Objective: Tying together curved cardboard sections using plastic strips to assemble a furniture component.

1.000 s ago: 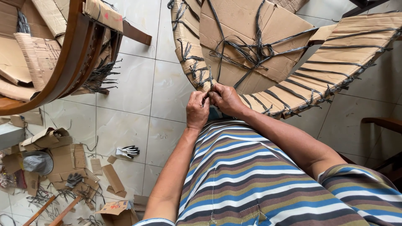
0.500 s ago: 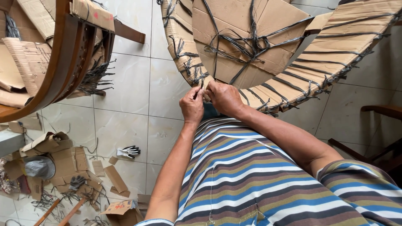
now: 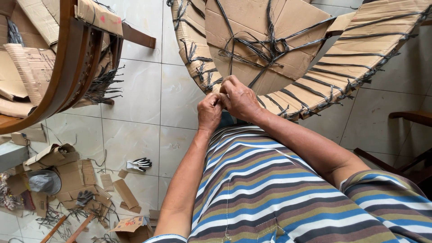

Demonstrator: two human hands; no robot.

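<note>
Furniture workshop or packing area, informal, floor-level work. Pale glazed floor tiles (image 3: 139, 90), grubby in places. Curved wooden chair frames wrapped in cardboard: one large round piece (image 3: 288, 49) bound with black plastic straps (image 3: 270, 49), a second wrapped wooden frame (image 3: 58, 58) at the left. Bare dark wooden chair parts (image 3: 414, 119) at the right edge. Floor at lower left littered with cardboard offcuts (image 3: 67, 175), strap ends (image 3: 49, 218) and torn box pieces. A black-and-white work glove (image 3: 140, 164) lies on the tiles, a second dark glove (image 3: 83, 197) among the scraps, a grey cap (image 3: 43, 182) beside them. No benches or machines in view; packing is done by hand.
</note>
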